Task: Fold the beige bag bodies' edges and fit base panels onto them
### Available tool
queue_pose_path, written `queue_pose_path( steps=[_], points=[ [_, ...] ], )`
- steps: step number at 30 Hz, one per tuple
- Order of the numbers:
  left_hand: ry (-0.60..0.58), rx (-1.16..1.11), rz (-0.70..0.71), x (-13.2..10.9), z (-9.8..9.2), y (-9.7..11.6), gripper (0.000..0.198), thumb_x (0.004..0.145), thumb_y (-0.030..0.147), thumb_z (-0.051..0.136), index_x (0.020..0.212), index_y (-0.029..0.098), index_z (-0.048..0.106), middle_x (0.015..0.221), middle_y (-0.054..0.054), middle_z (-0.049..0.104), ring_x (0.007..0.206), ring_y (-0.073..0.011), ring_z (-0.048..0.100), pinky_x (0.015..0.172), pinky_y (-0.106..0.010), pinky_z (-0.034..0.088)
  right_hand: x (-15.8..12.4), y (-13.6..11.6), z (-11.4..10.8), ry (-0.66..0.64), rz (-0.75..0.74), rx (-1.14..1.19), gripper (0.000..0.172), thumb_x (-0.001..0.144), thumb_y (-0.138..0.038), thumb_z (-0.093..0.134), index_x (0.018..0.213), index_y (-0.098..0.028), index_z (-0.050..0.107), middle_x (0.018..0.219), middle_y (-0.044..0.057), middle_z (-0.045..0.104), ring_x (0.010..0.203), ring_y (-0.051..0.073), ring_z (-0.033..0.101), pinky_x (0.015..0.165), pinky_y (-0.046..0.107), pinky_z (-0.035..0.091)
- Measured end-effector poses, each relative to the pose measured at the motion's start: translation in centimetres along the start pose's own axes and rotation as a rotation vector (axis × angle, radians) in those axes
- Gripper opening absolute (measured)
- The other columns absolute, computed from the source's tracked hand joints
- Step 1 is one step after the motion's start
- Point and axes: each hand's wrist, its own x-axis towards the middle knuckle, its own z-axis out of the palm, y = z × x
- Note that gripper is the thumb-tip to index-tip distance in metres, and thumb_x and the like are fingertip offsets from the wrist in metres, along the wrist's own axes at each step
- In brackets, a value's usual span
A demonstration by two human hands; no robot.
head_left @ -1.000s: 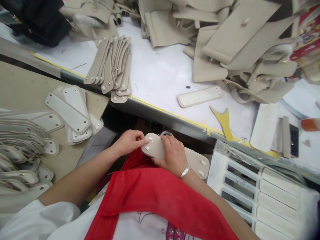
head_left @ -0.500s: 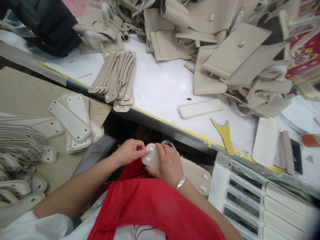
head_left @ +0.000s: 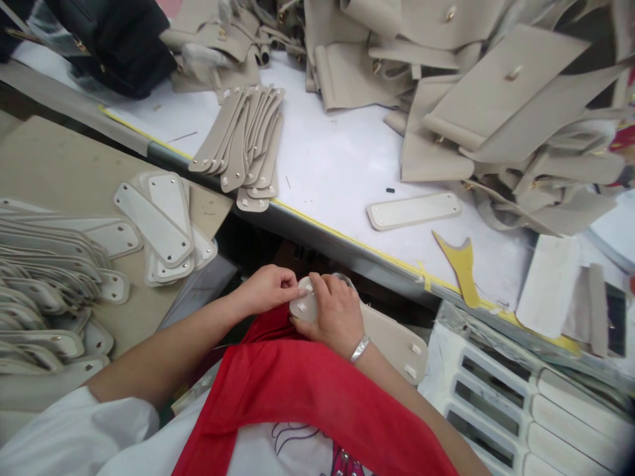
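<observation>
Strap point(head_left: 391, 334), beige, round-ended, lies across the lap, in front of the bench point(head_left: 327, 152) and against the red apron point(head_left: 322, 377). Two white tabs point(head_left: 411, 369) show at its right end, two more at its left end.

Right hand point(head_left: 337, 314) grips the strap near its left end, palm down, fingers over the top. Silver bracelet point(head_left: 360, 348) at that wrist. Left hand point(head_left: 272, 289): fingers curled in, thumb and forefinger together at the strap's left tip, beside a tab. Cannot tell whether they pinch it.

On the bench: a fanned bundle point(head_left: 243, 139) of similar straps, lowest ends jutting over the front edge; a pale-faced loose strap point(head_left: 414, 211) lying alone; near it a forked yellow tool point(head_left: 462, 271), its narrow end at the edge tape. Behind, a heap of beige bag parts point(head_left: 501, 99); far left, a black bag point(head_left: 112, 46).

Board point(head_left: 64, 165) to the left carries a small crossed pile point(head_left: 156, 225) of straps, white faces up, metal studs at the ends, and a larger stack point(head_left: 44, 251) next to it. To the right, just below the bench edge, a slotted white rack point(head_left: 441, 350).
</observation>
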Motion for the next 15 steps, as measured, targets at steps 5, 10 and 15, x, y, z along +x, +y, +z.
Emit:
queue_pose_path(
  steps=[5,10,15],
  points=[
    [0.013,0.053,0.029,-0.25,-0.14,0.08,0.027,0.073,0.04,0.058,0.061,0.015,0.06,0.056,0.002,0.058,0.053,-0.0099,0.049,0.05,-0.021,0.032,-0.03,-0.34,0.31,0.017,0.01,-0.026,0.068,0.062,-0.053,0.06,0.12,-0.019,0.046,0.109,0.01,0.051,0.096,0.027,0.045,0.081,0.038,0.033],
    [0.035,0.097,0.057,-0.52,-0.21,0.33,0.027,0.074,0.039,0.057,0.061,0.015,0.06,0.057,0.002,0.058,0.053,-0.0098,0.05,0.051,-0.021,0.031,0.07,-0.77,0.36,0.025,0.019,-0.036,0.064,0.063,-0.051,0.059,0.116,-0.018,0.048,0.108,0.01,0.051,0.095,0.027,0.045,0.08,0.038,0.033],
    [0.039,0.122,0.073,-0.59,-0.18,0.23,0.026,0.074,0.038,0.057,0.061,0.016,0.06,0.057,0.002,0.058,0.054,-0.01,0.05,0.051,-0.021,0.031,0.07,-1.05,0.51,0.061,0.024,-0.036,0.063,0.064,-0.054,0.058,0.114,-0.017,0.049,0.107,0.011,0.051,0.095,0.027,0.045,0.081,0.038,0.032]
  ],
)
